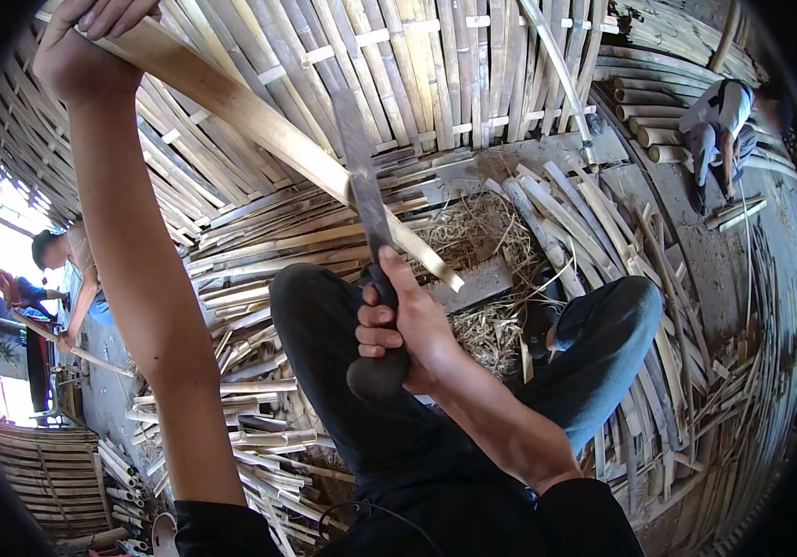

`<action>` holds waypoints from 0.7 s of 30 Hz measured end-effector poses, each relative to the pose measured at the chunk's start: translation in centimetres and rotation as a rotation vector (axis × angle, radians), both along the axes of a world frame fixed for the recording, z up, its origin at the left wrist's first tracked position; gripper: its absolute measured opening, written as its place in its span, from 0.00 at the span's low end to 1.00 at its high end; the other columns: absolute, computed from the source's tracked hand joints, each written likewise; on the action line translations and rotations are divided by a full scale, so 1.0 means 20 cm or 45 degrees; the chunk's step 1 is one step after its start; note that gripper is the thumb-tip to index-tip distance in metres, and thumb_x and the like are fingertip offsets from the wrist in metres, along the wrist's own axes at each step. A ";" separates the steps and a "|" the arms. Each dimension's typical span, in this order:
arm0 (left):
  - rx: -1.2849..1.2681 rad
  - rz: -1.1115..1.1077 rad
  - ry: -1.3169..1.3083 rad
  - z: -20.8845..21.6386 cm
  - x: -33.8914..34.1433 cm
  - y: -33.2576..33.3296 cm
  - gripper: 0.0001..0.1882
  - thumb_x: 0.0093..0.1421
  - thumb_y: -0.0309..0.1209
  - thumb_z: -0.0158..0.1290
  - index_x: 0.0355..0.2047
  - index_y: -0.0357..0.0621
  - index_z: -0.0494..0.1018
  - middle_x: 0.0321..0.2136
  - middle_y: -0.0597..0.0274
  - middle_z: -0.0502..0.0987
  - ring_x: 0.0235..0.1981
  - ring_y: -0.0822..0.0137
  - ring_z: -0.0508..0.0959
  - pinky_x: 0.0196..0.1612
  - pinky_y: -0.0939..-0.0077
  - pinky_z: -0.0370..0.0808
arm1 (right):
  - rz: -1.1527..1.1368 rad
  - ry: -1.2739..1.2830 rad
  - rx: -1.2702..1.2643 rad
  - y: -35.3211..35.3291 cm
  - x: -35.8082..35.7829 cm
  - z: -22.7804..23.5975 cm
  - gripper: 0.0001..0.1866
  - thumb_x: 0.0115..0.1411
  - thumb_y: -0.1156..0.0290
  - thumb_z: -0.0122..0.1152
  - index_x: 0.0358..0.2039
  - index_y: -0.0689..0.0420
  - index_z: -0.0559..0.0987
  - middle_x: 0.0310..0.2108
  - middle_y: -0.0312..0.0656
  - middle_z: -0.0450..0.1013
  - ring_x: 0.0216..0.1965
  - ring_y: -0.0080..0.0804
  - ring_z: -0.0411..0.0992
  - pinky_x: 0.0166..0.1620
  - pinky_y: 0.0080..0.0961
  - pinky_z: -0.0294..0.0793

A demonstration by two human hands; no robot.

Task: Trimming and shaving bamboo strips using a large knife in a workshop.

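Note:
Raised at the upper left, my left hand (pixel 106 42) is closed around the upper end of a long split bamboo strip (pixel 264 125). The strip slants down to the right, its pale lower end hanging above a short wooden block (pixel 480 286). In front of my knees, my right hand (pixel 408 320) grips the dark, rounded handle of a machete (pixel 363 167). Its blade points upward and crosses in front of the strip; whether the edge touches the bamboo I cannot tell.
Thin shavings (pixel 491 232) lie around the block between my legs. Split bamboo pieces (pixel 584 213) are heaped on both sides, and a woven bamboo panel (pixel 398 65) stands ahead. One person (pixel 719 130) bends over at the far right; another person (pixel 83 269) holds a pole at the left.

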State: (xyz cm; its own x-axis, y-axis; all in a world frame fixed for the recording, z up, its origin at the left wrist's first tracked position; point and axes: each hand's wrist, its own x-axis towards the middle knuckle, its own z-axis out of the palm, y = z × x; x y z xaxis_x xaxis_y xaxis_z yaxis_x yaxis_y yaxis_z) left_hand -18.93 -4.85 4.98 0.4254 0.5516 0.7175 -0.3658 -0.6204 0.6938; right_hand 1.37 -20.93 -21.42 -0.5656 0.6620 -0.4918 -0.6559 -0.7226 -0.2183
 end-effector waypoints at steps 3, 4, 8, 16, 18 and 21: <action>-0.044 -0.263 -0.017 -0.02 0.04 0.03 0.02 0.62 0.23 0.45 0.35 0.44 0.66 0.17 0.71 0.63 0.15 0.79 0.63 0.20 0.84 0.63 | 0.060 0.053 0.083 0.04 -0.01 0.14 0.28 0.62 0.37 0.56 0.27 0.50 0.65 0.15 0.24 0.54 0.11 0.16 0.50 0.19 0.19 0.57; -0.111 0.011 -0.146 -0.03 0.11 0.01 0.04 0.62 0.24 0.43 0.33 0.43 0.68 0.15 0.69 0.63 0.14 0.77 0.61 0.18 0.81 0.59 | 0.071 0.067 0.158 0.06 -0.01 0.18 0.28 0.62 0.37 0.55 0.27 0.51 0.65 0.15 0.24 0.54 0.11 0.16 0.51 0.19 0.19 0.57; -0.031 0.624 -0.431 -0.05 0.24 0.00 0.12 0.63 0.27 0.43 0.41 0.28 0.69 0.32 0.51 0.68 0.35 0.61 0.67 0.40 0.66 0.61 | 0.116 0.140 0.257 0.12 -0.03 0.32 0.29 0.61 0.35 0.54 0.28 0.51 0.66 0.14 0.25 0.55 0.10 0.16 0.52 0.18 0.19 0.58; 0.218 0.766 -0.405 -0.08 0.16 0.01 0.24 0.60 0.25 0.39 0.52 0.12 0.61 0.62 0.25 0.57 0.68 0.36 0.53 0.71 0.38 0.47 | -0.180 -0.224 0.264 0.07 0.09 0.03 0.26 0.60 0.40 0.60 0.27 0.52 0.68 0.14 0.26 0.56 0.11 0.17 0.55 0.17 0.19 0.59; 0.214 0.654 -0.321 -0.08 0.12 0.01 0.26 0.60 0.25 0.39 0.54 0.12 0.58 0.64 0.26 0.54 0.69 0.36 0.52 0.71 0.36 0.46 | -0.364 -0.531 0.371 0.07 0.15 -0.12 0.22 0.60 0.49 0.65 0.27 0.54 0.69 0.15 0.28 0.59 0.12 0.18 0.58 0.18 0.20 0.63; 0.215 0.770 -0.467 -0.08 0.04 -0.07 0.16 0.58 0.27 0.42 0.39 0.21 0.66 0.55 0.28 0.64 0.61 0.39 0.63 0.66 0.43 0.57 | -0.422 -0.874 0.444 0.04 0.26 -0.35 0.16 0.58 0.63 0.70 0.26 0.59 0.73 0.20 0.34 0.68 0.16 0.22 0.66 0.21 0.21 0.72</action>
